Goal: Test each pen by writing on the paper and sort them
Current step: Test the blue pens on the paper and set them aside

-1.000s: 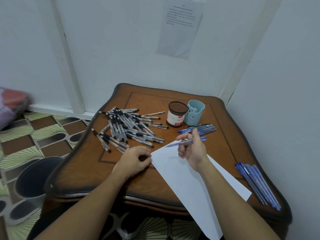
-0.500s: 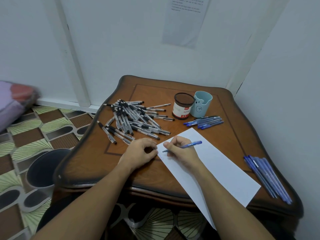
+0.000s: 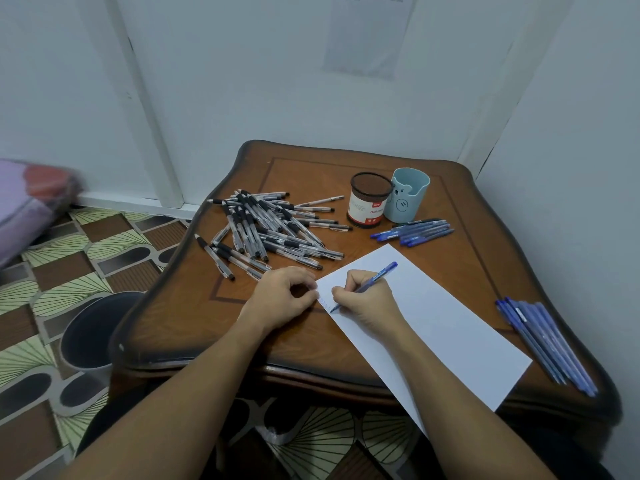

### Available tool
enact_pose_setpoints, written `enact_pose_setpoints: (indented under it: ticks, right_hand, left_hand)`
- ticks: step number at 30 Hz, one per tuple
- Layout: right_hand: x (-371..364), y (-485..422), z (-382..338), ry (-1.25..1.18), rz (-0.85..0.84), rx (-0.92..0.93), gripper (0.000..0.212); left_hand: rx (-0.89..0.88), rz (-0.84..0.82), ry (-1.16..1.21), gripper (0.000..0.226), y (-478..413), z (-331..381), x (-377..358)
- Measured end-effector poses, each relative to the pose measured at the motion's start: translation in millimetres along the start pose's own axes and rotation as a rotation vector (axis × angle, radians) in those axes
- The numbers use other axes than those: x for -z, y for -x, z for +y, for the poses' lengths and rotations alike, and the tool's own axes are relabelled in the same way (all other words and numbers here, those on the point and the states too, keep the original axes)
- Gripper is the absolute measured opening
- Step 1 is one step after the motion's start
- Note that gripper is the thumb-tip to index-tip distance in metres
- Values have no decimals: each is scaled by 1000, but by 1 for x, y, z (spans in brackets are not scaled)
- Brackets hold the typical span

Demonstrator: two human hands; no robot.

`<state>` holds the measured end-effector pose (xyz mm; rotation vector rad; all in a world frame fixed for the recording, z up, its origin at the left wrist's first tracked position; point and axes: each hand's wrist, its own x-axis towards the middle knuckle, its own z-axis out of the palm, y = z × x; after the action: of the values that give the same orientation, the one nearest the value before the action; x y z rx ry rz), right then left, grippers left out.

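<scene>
Seen from above, the right hand (image 3: 367, 299) pinches the blue pen (image 3: 375, 279), whose barrel slants away to the right with its tip on the left corner of the paper (image 3: 450, 323), while the left hand (image 3: 282, 297) rests loosely curled, holding nothing, on the surface (image 3: 194, 323) just beside that corner.

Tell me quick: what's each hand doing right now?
Left hand: fingers loosely curled, resting on the table at the corner of the paper, holding nothing visible.
Right hand: grips a blue pen, tip on the paper.
</scene>
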<state>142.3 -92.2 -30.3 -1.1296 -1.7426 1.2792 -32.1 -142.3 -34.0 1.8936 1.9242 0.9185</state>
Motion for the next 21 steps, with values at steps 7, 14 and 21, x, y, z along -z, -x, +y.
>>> enact_pose_setpoints:
  ticks: [7, 14, 21]
  right_hand:
    - [0, -1, 1, 30, -12, 4, 32]
    - [2, -2, -1, -45, -13, -9, 34]
    - [1, -1, -1, -2, 18, 20, 36]
  left_hand:
    - [-2, 5, 5, 14, 0, -1, -1]
    - [-3, 1, 6, 15, -1, -1, -1]
    - [-8, 7, 0, 15, -1, -2, -1]
